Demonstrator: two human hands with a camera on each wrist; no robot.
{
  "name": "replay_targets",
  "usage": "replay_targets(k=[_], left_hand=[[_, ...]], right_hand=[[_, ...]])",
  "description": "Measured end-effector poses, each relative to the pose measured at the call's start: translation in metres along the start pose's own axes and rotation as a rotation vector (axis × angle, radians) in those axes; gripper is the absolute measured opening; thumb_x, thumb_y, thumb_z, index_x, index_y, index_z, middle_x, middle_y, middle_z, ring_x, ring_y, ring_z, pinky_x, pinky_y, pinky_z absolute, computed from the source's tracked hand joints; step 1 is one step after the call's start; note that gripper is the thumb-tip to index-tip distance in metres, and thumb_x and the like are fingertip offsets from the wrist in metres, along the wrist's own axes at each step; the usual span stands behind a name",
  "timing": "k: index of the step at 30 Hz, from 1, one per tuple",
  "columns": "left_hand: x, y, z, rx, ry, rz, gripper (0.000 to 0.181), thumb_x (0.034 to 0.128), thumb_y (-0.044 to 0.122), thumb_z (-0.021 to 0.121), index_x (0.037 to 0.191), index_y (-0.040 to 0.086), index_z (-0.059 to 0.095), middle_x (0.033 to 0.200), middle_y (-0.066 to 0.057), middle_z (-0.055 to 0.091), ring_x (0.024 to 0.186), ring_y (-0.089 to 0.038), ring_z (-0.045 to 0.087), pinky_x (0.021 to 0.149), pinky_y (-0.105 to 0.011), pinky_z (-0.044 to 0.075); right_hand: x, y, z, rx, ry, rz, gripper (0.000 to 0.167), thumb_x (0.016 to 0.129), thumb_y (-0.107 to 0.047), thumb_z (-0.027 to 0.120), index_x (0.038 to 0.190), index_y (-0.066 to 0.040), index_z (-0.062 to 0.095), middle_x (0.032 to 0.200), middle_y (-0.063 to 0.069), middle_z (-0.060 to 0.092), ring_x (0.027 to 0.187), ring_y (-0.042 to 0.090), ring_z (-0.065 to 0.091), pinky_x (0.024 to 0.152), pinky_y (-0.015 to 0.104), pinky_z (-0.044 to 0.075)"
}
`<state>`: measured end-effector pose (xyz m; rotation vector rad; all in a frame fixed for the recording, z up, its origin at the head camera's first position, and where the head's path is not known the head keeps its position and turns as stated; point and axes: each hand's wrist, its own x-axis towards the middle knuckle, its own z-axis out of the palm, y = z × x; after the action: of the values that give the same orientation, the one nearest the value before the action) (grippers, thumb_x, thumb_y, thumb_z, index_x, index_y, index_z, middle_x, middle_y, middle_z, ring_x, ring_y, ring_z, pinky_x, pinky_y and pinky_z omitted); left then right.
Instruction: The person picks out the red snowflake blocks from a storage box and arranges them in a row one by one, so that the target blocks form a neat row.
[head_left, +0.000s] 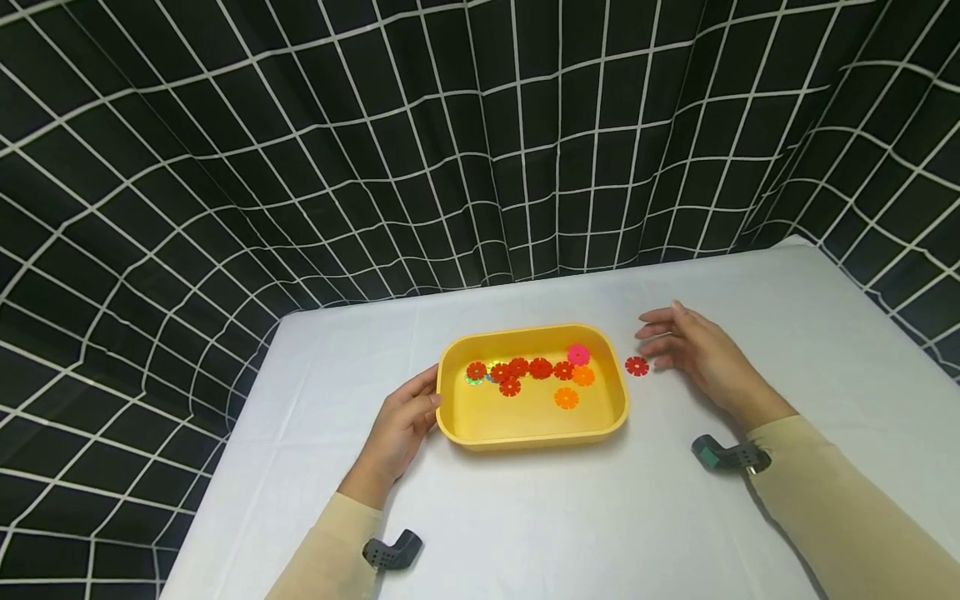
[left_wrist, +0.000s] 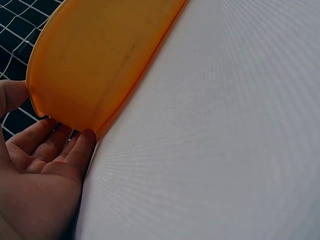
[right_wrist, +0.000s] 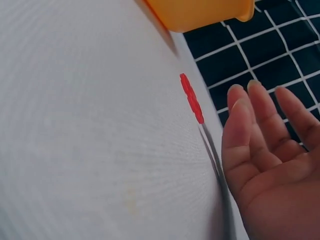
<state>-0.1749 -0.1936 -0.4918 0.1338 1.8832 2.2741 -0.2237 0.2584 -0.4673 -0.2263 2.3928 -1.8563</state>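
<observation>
Black curtain (head_left: 420, 125) crossed by a white grid hangs in folds behind and along both sides of a table under a white cloth (head_left: 570, 525). Starting from the left, I see a beige sleeve (head_left: 330, 542) with a dark device (head_left: 393, 552) at its wrist, and beyond it the person's left hand (head_left: 397, 429). That hand grips the left end of a yellow tray (head_left: 510, 421): the thumb is at the rim and the fingertips are bent against the outer wall, so thumb and fingers are clamped on the tray, which sits on the cloth.

Inside the tray, at the left, a red notched disc partly covers a green disc (head_left: 472, 381); bits of yellow and blue show just beside them, mostly hidden. More red discs (head_left: 540, 368) run in an uneven row to the right, some overlapping. A pink disc (head_left: 578, 355) is near the far right corner, an orange disc (head_left: 583, 376) just below it, and a second orange disc (head_left: 566, 398) closer to the person.

Outside the tray, just beyond its right end, a lone red disc (head_left: 637, 367) is on the cloth. Near it is the right hand (head_left: 697, 350), its fingers loosely bent, thumb and fingers apart, holding nothing. Last comes the right sleeve (head_left: 840, 508), with another dark device (head_left: 729, 455) at the wrist.
</observation>
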Motion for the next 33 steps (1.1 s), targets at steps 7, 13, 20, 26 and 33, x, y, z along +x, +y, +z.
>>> replay_targets(k=[7,13,20,26,33], left_hand=[[0.000,-0.001,-0.001,0.003,-0.008,0.003,0.055,0.1058,0.003,0.056,0.160,-0.002,0.050,0.164,-0.014,0.050,0.150,-0.030,0.047,0.114,-0.035,0.048],[0.000,0.000,0.001,0.005,-0.001,0.000,0.054,0.1059,0.002,0.056,0.160,-0.002,0.050,0.164,-0.014,0.050,0.149,-0.028,0.048,0.115,-0.036,0.048],[-0.002,0.002,0.001,0.005,0.007,-0.003,0.055,0.1054,0.001,0.056,0.160,-0.002,0.050,0.163,-0.014,0.050,0.149,-0.028,0.048,0.115,-0.036,0.048],[-0.002,0.003,0.002,0.008,0.006,0.002,0.056,0.1045,0.003,0.057,0.160,-0.003,0.049,0.163,-0.016,0.049,0.150,-0.029,0.048,0.115,-0.035,0.048],[-0.002,0.003,0.001,0.011,0.002,0.005,0.057,0.1045,0.003,0.057,0.160,-0.003,0.049,0.164,-0.016,0.049,0.149,-0.030,0.048,0.115,-0.036,0.048]], right_hand=[[-0.003,-0.009,0.004,0.056,-0.008,-0.055,0.074,0.115,-0.060,0.032,0.150,0.002,0.053,0.142,0.026,0.057,0.117,0.029,0.066,0.093,0.029,0.061],[-0.008,-0.019,0.008,0.096,-0.003,-0.100,0.063,0.117,-0.054,0.033,0.150,-0.005,0.055,0.141,0.013,0.061,0.121,0.028,0.065,0.097,0.030,0.059],[-0.011,-0.030,0.011,0.138,-0.013,-0.133,0.060,0.117,-0.052,0.034,0.154,-0.010,0.055,0.147,0.021,0.056,0.123,0.029,0.065,0.099,0.030,0.058],[-0.016,-0.042,0.014,0.216,-0.035,-0.177,0.055,0.118,-0.048,0.037,0.153,-0.009,0.056,0.147,0.022,0.055,0.123,0.032,0.064,0.099,0.030,0.058],[-0.021,-0.057,0.025,0.261,-0.077,-0.234,0.048,0.119,-0.038,0.037,0.150,-0.008,0.057,0.144,0.023,0.057,0.122,0.032,0.064,0.098,0.031,0.059]])
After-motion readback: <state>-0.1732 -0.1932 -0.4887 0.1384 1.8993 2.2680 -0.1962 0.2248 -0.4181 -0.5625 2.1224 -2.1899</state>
